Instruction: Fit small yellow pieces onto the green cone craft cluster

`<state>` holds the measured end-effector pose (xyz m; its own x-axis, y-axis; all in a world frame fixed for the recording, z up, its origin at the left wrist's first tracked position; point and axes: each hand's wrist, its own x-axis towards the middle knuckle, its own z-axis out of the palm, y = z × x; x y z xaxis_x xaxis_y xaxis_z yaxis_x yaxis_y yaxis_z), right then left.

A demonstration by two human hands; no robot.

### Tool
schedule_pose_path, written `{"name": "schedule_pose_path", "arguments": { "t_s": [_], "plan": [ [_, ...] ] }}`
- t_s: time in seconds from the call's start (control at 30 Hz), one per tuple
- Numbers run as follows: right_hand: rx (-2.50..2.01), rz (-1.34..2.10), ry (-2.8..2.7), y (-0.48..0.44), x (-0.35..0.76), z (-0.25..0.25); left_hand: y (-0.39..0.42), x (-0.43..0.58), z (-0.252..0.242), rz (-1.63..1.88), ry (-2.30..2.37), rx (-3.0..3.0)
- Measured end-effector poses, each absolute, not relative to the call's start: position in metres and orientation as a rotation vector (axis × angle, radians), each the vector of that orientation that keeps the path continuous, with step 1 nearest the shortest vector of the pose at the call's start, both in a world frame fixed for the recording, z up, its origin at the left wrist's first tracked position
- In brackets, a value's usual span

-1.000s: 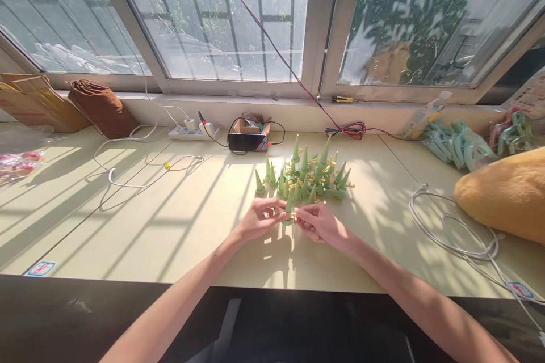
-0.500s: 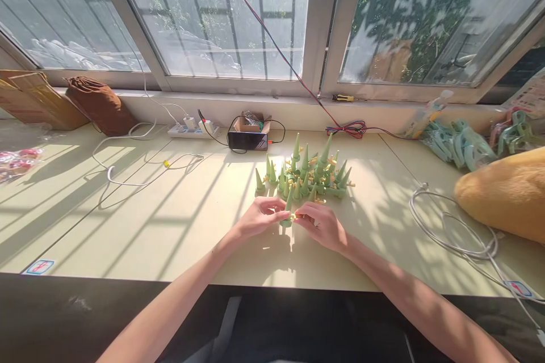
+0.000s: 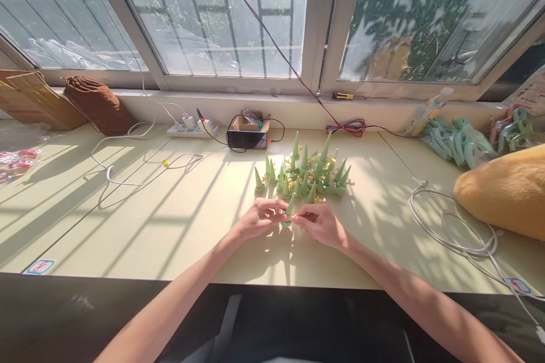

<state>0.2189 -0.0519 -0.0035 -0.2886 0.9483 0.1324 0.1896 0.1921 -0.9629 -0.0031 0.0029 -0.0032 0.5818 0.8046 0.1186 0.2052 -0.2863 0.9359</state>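
Observation:
A cluster of green cone-shaped plastic pieces (image 3: pixel 306 173) with small yellow parts stands on the pale table (image 3: pixel 179 221), just beyond my hands. My left hand (image 3: pixel 258 219) pinches one green cone (image 3: pixel 289 207) held a little above the table. My right hand (image 3: pixel 321 222) meets it from the right, fingertips closed on a small yellow piece (image 3: pixel 294 217) at the cone's base. Both hands touch at the cone.
A black box (image 3: pixel 247 137) with cables and a white power strip (image 3: pixel 191 128) sit by the window sill. A white cable coil (image 3: pixel 451 227) and an orange plush cushion (image 3: pixel 502 193) lie right. A brown bag (image 3: pixel 100 105) sits far left; teal clips (image 3: pixel 457 142) are piled back right.
My hands stay together on the cone with only slight finger shifts; the view has tilted a little.

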Motion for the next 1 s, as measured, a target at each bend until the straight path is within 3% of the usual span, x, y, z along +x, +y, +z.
{"name": "schedule_pose_path", "arguments": {
  "t_s": [0.2,0.7,0.87,1.0],
  "plan": [
    [-1.052,1.368,-1.541,-0.049,0.221,-0.005,0.004,-0.004,-0.005,0.727,0.835,1.811],
    [-1.069,1.344,-1.491,-0.046,0.219,-0.01,0.002,-0.001,0.012,0.74,0.822,1.818],
    [-1.135,1.207,-1.503,-0.048,0.218,-0.011,0.003,-0.007,0.022,0.793,0.894,1.85],
    [-1.197,0.889,-1.691,-0.05,0.216,-0.01,0.007,-0.014,0.024,0.95,0.955,1.846]
  ]
}}
